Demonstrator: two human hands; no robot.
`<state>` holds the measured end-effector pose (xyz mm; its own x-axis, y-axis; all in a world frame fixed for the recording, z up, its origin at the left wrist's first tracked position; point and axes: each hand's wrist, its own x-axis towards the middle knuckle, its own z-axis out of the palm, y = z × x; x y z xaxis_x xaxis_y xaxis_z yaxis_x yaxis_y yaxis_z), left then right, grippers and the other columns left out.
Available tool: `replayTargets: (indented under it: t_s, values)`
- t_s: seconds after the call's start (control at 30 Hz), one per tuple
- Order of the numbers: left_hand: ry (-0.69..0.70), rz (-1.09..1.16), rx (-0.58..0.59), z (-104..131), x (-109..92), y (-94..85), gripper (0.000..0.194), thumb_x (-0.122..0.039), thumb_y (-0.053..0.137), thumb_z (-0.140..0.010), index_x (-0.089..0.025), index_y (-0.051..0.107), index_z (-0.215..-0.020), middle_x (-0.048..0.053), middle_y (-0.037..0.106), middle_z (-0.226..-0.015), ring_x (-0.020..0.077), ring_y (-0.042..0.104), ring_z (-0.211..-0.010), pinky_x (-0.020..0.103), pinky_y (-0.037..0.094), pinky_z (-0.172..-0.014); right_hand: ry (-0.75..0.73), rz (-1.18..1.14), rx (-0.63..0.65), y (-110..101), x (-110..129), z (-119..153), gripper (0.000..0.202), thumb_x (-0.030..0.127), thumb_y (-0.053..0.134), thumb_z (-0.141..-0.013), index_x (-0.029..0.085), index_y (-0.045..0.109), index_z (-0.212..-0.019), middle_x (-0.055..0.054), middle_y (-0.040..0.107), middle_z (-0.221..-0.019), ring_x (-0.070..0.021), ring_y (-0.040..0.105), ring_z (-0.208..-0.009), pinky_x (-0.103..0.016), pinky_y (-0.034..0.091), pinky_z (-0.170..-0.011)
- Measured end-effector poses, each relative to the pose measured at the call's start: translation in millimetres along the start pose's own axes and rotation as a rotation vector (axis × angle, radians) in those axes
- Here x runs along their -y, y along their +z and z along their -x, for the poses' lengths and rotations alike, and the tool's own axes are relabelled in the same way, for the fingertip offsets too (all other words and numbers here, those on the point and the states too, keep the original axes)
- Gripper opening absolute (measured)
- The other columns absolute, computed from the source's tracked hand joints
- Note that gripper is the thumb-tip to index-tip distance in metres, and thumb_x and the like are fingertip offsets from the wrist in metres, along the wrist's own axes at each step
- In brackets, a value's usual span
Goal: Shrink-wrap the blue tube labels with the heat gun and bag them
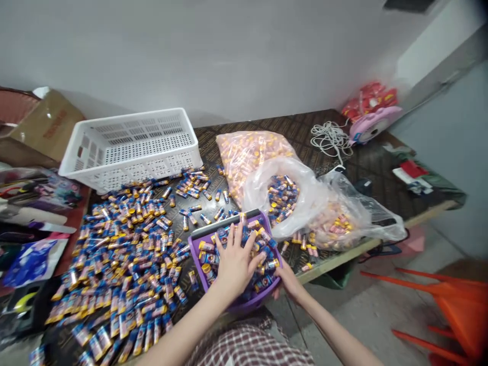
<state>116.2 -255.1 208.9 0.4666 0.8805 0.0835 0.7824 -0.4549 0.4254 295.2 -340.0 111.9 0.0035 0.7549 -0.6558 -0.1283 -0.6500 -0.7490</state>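
Note:
A purple dustpan-like tray (198, 259) with a grey front lip is heaped with small blue, yellow-capped tubes. My left hand (236, 259) lies over these tubes with its fingers spread. At the tray's right side, my right hand (285, 279) grips the rim; part of its fingers is hidden beneath. Many loose blue tubes (133, 254) cover the table to the left of the tray. Just beyond the tray's right corner, an open clear plastic bag (305, 178) holds more blue tubes.
A white perforated basket (152, 165) stands at the back left. Behind the open bag lies a large bag of pink tubes (255, 147). Further right are a bag of pink and yellow tubes (335, 223), a white cable (330, 138) and a pink fan (375, 124). An orange stool (457, 300) stands on the floor.

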Motion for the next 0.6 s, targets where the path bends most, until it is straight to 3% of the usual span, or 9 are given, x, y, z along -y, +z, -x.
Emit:
replayTargets:
  t_s: [0.1,0.2,0.3,0.43,0.5,0.53,0.6]
  values:
    - [0.079,0.177,-0.07,-30,-24,-36.8,0.044,-0.043,0.045,-0.086,-0.03,0.045,-0.128,0.01,0.033,-0.143,0.0301,0.026,-0.132,0.065,0.005,-0.103,-0.054,0.07,-0.087,-44,49,12,0.081,0.028,0.04,-0.068,0.02,0.009,-0.142,0.001,0.062,-0.057,-0.018,0.057,-0.038,-0.026,0.043,-0.034]
    - [0.161,0.484,-0.099,-66,-43,-49.8,0.034,-0.036,0.043,-0.088,-0.024,0.054,-0.117,0.01,0.045,-0.136,0.0227,0.038,-0.127,0.053,0.014,-0.108,-0.089,0.141,-0.195,-93,91,20,0.08,0.029,0.039,-0.068,0.019,0.008,-0.142,0.002,0.059,-0.05,-0.019,0.057,-0.037,-0.026,0.042,-0.034]
    - [0.28,0.71,-0.029,-108,-65,-30.9,0.029,-0.034,0.044,-0.088,-0.024,0.06,-0.109,0.008,0.047,-0.134,0.0213,0.04,-0.125,0.049,0.017,-0.109,-0.084,0.238,-0.311,-140,129,24,0.076,0.028,0.038,-0.069,0.014,0.014,-0.14,0.001,0.058,-0.047,-0.019,0.055,-0.036,-0.026,0.042,-0.034]
    - [0.41,0.699,0.088,-155,-80,14.5,0.023,-0.035,0.047,-0.086,-0.026,0.065,-0.099,0.004,0.056,-0.125,0.0249,0.038,-0.127,0.057,-0.003,-0.107,0.02,0.479,-0.451,-187,175,23,0.07,0.028,0.035,-0.074,0.013,0.018,-0.14,0.0,0.056,-0.042,-0.0196,0.056,-0.036,-0.025,0.042,-0.035]
    - [0.305,0.619,-0.037,-170,-67,35.4,0.022,-0.035,0.051,-0.083,-0.026,0.065,-0.098,0.005,0.055,-0.126,0.0258,0.036,-0.128,0.055,-0.004,-0.108,0.072,0.622,-0.494,-202,197,19,0.065,0.03,0.035,-0.077,0.014,0.021,-0.139,0.0,0.055,-0.04,-0.0213,0.057,-0.037,-0.026,0.043,-0.035]
    - [0.168,0.572,-0.137,-175,-54,45.3,0.025,-0.035,0.053,-0.082,-0.025,0.064,-0.102,0.007,0.051,-0.13,0.0264,0.034,-0.129,0.053,0.0,-0.109,0.088,0.699,-0.505,-207,208,17,0.063,0.031,0.035,-0.079,0.015,0.023,-0.139,0.0,0.055,-0.039,-0.0217,0.058,-0.037,-0.026,0.043,-0.035]
    - [-0.246,0.482,-0.277,-184,-23,64.8,0.044,-0.038,0.057,-0.078,-0.021,0.054,-0.118,0.012,0.04,-0.139,0.0282,0.03,-0.131,0.049,0.014,-0.109,0.11,0.869,-0.51,-212,230,10,0.058,0.032,0.034,-0.082,0.016,0.027,-0.138,-0.001,0.056,-0.041,-0.0213,0.058,-0.037,-0.027,0.044,-0.037]
